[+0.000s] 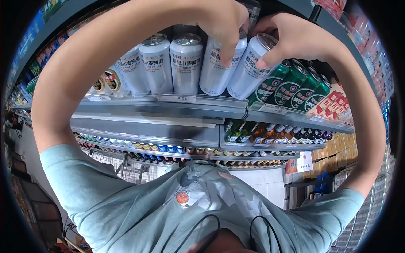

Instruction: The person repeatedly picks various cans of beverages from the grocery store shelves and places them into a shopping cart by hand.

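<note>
Your pale green shirt [147, 211] fills the foreground; your left hand [225, 29] curls round one white beer can [214, 74], your right hand [293, 36] round the next white can [248, 69], far fingers hidden. Both cans on upper shelf [217, 102], beside green cans [291, 86].

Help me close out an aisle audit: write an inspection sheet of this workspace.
Surface: grey shelf, price tags along its front
Job's things: row of white cans
Clutter: green cans close beside the row's right end
Hands: left hand curled over one white can, right hand around the top of the next
Cables: black cord over the shirt
Surroundings: bottles on shelves below, cartons at lower right
</note>
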The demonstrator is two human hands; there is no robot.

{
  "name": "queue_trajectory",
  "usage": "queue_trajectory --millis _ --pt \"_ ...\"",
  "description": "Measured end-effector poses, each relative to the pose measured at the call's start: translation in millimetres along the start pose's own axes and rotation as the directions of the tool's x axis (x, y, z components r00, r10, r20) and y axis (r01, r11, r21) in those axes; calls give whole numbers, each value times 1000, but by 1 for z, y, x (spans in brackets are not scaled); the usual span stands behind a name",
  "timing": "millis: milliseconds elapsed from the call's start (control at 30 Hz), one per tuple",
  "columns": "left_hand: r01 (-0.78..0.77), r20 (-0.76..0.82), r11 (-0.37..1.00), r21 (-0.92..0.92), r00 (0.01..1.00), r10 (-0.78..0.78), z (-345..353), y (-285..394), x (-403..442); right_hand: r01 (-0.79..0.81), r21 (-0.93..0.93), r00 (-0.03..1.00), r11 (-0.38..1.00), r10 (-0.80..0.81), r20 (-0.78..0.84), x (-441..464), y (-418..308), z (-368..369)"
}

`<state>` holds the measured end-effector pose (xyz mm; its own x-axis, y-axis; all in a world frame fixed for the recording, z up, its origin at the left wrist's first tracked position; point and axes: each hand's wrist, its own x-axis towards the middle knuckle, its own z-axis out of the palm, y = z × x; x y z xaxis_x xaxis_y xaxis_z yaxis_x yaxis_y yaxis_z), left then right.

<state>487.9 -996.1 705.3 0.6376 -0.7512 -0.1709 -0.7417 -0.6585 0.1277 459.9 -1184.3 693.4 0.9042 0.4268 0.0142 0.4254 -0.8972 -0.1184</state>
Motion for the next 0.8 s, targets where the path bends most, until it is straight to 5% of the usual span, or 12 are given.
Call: queue_trajectory --millis 167,333,500,567,700,733,800 --pt "58 32 998 19 998 -58 -5 27 -21 -24 82 1000 996 25 -4 -25 -10 -2" --pt "98 -20 994 52 995 -97 14 57 -45 -47 5 999 999 47 14 -53 -26 3" --pt "28 92 1000 1 995 -28 34 65 -65 12 -60 1000 998 -11 4 -81 -42 12" --pt "75 158 997 -23 985 -71 43 75 -80 86 -83 996 993 -85 16 -89 -49 18" --pt "187 168 980 -63 970 -175 76 89 -123 -8 20 999 1000 7 40 -121 -97 32" --pt "238 189 968 -74 957 -220 83 92 -134 175 3 984 985 -175 27 -115 -92 45" --pt "350 220 934 -67 919 -328 102 101 -158 213 12 974 977 -213 76 -117 -100 61"
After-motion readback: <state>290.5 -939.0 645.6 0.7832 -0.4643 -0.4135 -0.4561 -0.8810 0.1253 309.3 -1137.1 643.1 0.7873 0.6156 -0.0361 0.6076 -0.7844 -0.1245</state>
